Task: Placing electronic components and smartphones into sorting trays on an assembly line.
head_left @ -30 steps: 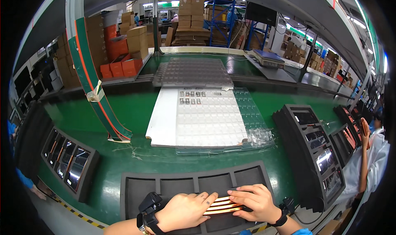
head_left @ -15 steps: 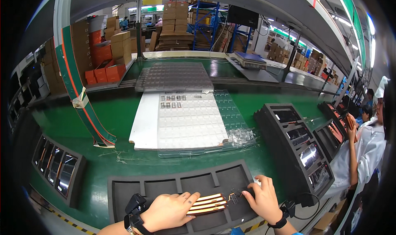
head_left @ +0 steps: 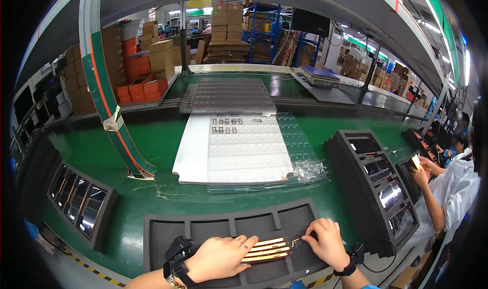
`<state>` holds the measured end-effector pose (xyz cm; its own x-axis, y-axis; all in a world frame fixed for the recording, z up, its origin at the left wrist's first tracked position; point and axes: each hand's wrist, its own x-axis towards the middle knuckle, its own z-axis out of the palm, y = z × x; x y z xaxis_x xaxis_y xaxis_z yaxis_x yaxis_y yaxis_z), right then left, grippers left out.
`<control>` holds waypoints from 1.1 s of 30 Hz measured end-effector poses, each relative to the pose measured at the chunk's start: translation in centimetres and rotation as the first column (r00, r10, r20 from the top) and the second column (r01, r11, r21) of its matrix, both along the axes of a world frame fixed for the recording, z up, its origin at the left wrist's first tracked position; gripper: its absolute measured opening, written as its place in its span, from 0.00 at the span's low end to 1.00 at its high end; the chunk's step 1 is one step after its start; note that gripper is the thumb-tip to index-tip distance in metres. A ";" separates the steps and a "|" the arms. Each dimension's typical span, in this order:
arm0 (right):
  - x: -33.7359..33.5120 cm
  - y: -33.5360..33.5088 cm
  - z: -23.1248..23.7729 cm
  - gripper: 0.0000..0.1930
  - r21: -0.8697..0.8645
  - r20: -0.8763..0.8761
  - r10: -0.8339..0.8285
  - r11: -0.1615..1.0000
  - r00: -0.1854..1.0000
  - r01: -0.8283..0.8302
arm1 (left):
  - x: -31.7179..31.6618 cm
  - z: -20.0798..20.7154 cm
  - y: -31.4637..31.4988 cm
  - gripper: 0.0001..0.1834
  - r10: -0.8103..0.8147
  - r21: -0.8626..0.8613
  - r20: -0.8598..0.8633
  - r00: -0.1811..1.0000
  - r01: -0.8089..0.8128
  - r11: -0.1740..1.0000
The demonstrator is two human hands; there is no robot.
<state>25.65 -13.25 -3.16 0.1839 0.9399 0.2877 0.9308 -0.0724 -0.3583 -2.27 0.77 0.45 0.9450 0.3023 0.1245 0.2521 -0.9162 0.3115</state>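
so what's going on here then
A person works over a black foam tray. The left hand holds the copper-coloured strips at one end; the right hand is at a small dark piece by their other end, though whether it is gripped is unclear. Beyond, a few small dark frames sit in a clear compartmented tray. At right, a co-worker holds something bright.

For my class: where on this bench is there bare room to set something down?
Bare green benchtop shows between the left foam tray and the front foam tray, and between the clear plastic tray and the right foam tray stack. Crowded: the front tray's middle, where the left hand holds orange strips beside the right hand.
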 end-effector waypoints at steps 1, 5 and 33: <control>-0.1 0.4 0.6 0.09 0.014 -0.018 -0.014 1.000 1.000 0.014 | -0.1 0.0 0.0 0.33 0.006 0.000 -0.003 1.000 -0.006 1.000; -1.7 1.2 2.7 0.05 0.061 -0.486 0.023 0.998 0.874 0.008 | 0.0 -0.1 -0.1 0.33 0.008 0.006 -0.022 1.000 -0.008 1.000; -4.2 1.9 6.1 0.16 0.093 0.288 0.461 0.859 0.839 -0.504 | -0.2 -1.1 0.3 0.35 0.002 -0.001 0.002 1.000 -0.002 1.000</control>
<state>21.41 -11.36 2.91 -0.3785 0.8277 0.4143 0.8908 0.4473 -0.0797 -2.47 1.06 -0.65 0.9441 0.3045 0.1260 0.2535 -0.9155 0.3125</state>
